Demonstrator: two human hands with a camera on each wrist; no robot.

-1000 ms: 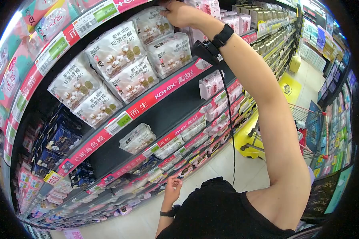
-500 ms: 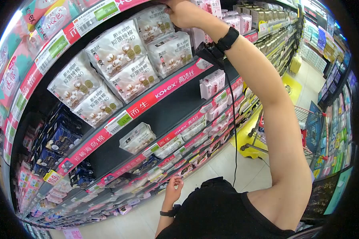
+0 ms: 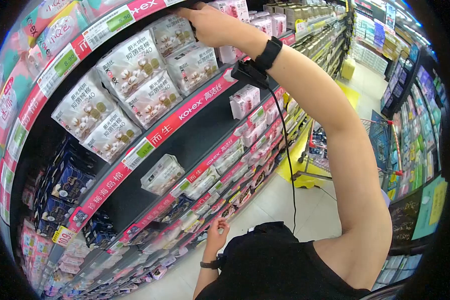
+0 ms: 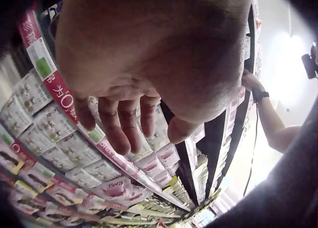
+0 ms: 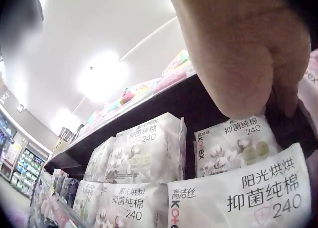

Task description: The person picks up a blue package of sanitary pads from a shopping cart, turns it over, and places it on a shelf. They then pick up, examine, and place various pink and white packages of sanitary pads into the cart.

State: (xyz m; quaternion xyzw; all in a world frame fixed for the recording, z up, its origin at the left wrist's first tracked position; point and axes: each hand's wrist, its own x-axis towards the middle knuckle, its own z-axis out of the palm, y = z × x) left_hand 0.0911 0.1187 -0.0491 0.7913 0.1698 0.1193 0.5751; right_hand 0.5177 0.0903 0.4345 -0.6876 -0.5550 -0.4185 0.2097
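Observation:
My right hand [image 3: 215, 27] reaches up to the shelf, at the top right corner of a white sanitary pad pack [image 3: 172, 36] printed with cotton bolls. In the right wrist view this hand [image 5: 248, 54] hangs over the same pack [image 5: 233, 143], its fingers going behind the top edge, mostly hidden. A second white pack [image 3: 192, 67] lies in front of and below it. My left hand [image 3: 218, 235] hangs low by my body with fingers loosely bent, holding nothing. In the left wrist view the left hand [image 4: 149, 74] shows its palm and relaxed fingers.
More white packs [image 3: 130, 65] are stacked to the left on this shelf. A price rail [image 3: 150, 142] runs along its front edge. On the shelf below lies one white pack [image 3: 162, 174]. A shopping cart [image 3: 375, 145] stands behind on the right. A black cable [image 3: 287, 150] hangs from the right wrist.
The head view has turned, so the shelf shifts left. My right fingers have moved a little further left along the pack's top edge. The left hand stays low.

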